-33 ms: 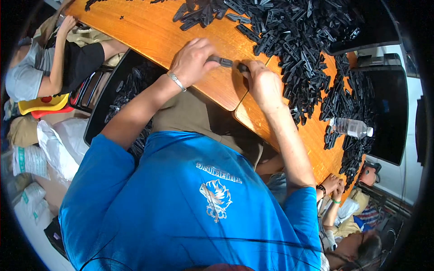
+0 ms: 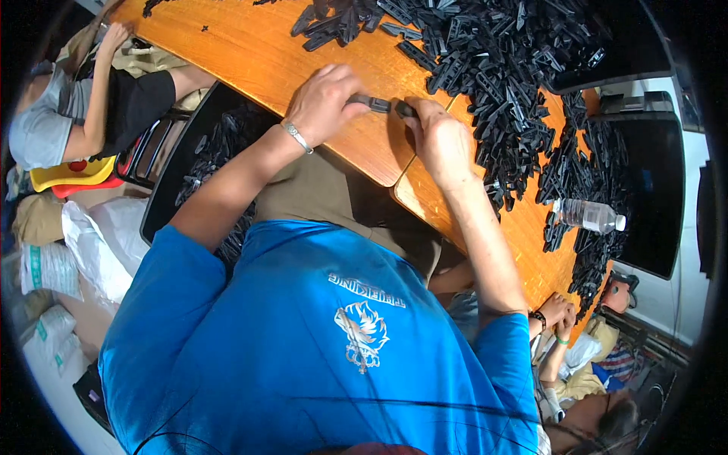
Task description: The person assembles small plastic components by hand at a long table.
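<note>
Over the near edge of the orange wooden table, my left hand (image 2: 324, 105) is closed around one end of a long black plastic piece (image 2: 378, 105). The other end of that piece points right, toward my right hand (image 2: 441, 144). Between the thumb and fingers of my right hand is a small dark part (image 2: 406, 111), mostly hidden by the fingers. Its tip sits very close to the long piece; whether they touch, I cannot tell. Beyond both hands lies a large heap of similar black plastic pieces (image 2: 493, 83).
A clear plastic bottle (image 2: 591, 215) lies on the pieces at the right. Below the table's left edge, a black bin (image 2: 163, 203) holds more black pieces. A co-worker's hands (image 2: 557, 312) are at the lower right; another person (image 2: 57, 114) sits at the left.
The small dark part in my right hand has shifted slightly left, closer to the long piece. My left hand has hardly moved.
</note>
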A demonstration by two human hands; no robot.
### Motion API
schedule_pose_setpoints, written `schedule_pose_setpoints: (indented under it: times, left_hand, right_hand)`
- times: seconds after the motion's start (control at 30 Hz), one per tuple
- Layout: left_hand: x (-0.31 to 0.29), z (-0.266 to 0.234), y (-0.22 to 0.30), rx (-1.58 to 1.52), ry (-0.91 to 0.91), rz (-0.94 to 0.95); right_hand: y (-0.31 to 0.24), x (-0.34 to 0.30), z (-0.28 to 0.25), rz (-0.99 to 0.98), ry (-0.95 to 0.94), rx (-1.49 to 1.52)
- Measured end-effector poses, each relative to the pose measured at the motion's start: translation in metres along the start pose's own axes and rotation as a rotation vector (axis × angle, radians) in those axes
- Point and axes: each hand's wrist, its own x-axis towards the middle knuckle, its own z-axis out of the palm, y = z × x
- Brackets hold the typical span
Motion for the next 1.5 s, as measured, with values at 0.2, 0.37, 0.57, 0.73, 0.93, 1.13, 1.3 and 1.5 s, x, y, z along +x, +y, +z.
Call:
schedule_pose_setpoints:
  times: [0.2,0.37,0.57,0.73,0.93,1.13,1.3,1.5]
  left_hand:
    - [-0.002,-0.005,-0.006,-0.074,-0.002,-0.003]
    - [-0.005,-0.01,-0.011,-0.086,0.018,-0.015]
    - [-0.001,-0.007,-0.008,-0.138,0.016,-0.044]
    - [0.002,-0.009,-0.008,-0.09,0.016,-0.085]
    - [-0.01,-0.112,-0.031,-0.121,-0.577,-0.04]
    - [0.049,-0.08,-0.018,-0.062,-0.294,-0.058]
    - [0.099,0.028,0.004,0.129,0.04,0.217]
    - [0.116,0.072,-0.007,0.226,-0.037,0.191]
  right_hand:
    - [-0.009,0.017,0.024,0.038,0.167,0.233]
    - [0.004,0.027,0.035,-0.052,0.211,0.294]
    - [-0.007,0.036,0.037,-0.166,0.232,0.31]
    - [-0.019,0.048,0.043,-0.19,0.221,0.228]
    - [-0.004,0.011,0.027,-0.269,0.062,0.403]
    - [0.079,-0.036,-0.017,0.213,0.361,0.038]
    - [0.073,-0.05,-0.041,0.429,0.196,-0.216]
    - [0.061,-0.035,-0.021,0.32,0.198,-0.172]
